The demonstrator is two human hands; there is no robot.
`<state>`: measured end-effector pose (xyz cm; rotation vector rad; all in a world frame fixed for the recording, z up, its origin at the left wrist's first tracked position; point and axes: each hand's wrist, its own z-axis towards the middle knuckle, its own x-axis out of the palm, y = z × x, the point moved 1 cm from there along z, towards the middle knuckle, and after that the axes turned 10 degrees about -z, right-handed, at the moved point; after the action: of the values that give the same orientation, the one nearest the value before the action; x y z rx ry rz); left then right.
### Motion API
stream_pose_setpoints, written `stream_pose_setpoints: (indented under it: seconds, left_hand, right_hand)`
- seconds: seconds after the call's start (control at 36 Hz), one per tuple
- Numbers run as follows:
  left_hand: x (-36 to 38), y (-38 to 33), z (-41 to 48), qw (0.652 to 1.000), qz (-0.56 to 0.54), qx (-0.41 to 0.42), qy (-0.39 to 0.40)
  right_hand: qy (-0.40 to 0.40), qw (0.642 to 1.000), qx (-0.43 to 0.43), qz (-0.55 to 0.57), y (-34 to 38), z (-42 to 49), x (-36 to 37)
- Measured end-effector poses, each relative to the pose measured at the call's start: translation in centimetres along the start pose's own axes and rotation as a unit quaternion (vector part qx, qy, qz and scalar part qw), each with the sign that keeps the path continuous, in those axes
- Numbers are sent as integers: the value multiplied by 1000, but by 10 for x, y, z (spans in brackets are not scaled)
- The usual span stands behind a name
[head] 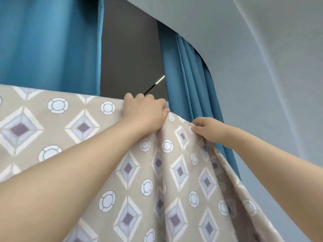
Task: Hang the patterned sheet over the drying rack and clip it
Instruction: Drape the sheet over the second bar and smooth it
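The patterned sheet (73,123), beige with white circles and purple-centred diamonds, hangs across the lower half of the view, its top edge running level from the left. My left hand (145,112) grips that top edge with curled fingers over it, near the sheet's right end. My right hand (208,130) pinches the sheet's sloping right edge a little lower and to the right. Folds fall from both hands. The drying rack is hidden under the cloth. No clip is visible.
Blue curtains (49,44) hang behind the sheet at left and right (190,88), with a dark grey gap (131,58) between them. A thin bright bar (157,83) shows in that gap. A pale grey wall (262,67) fills the right side.
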<state>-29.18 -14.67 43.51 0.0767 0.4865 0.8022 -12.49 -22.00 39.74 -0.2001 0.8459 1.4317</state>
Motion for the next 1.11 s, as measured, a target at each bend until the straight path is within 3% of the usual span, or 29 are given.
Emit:
stream_pose_setpoints:
  seconds: [0.25,0.33,0.39,0.44,0.5,0.72,0.83,0.97,1.11]
  left_hand:
    - [21,-36,3,997,3,66,-33]
    - [36,-46,-7,994,-32,80,-60]
    - [49,-51,-18,989,-56,97,-92]
    - [58,-53,-31,979,-74,127,-139]
    - [68,-52,-43,969,-110,147,-167]
    - [90,-64,-95,949,-232,151,-151]
    - [97,-74,-135,934,-308,130,-128]
    - [112,-83,-173,941,-307,130,-62]
    - [112,-93,-191,941,-315,117,-48]
  right_hand:
    - [-152,988,-15,-15,-16,-5,-7]
    - [-59,988,13,143,-21,-19,2]
    - [25,981,40,187,-29,-33,11]
    - [54,986,64,144,-37,-46,21]
    - [33,992,85,82,-44,-55,30]
    - [106,980,167,-22,-72,-94,43]
    - [83,976,192,-57,-93,-128,41]
    - [76,965,242,-73,-115,-172,44]
    - [-90,956,272,-68,-125,-199,26]
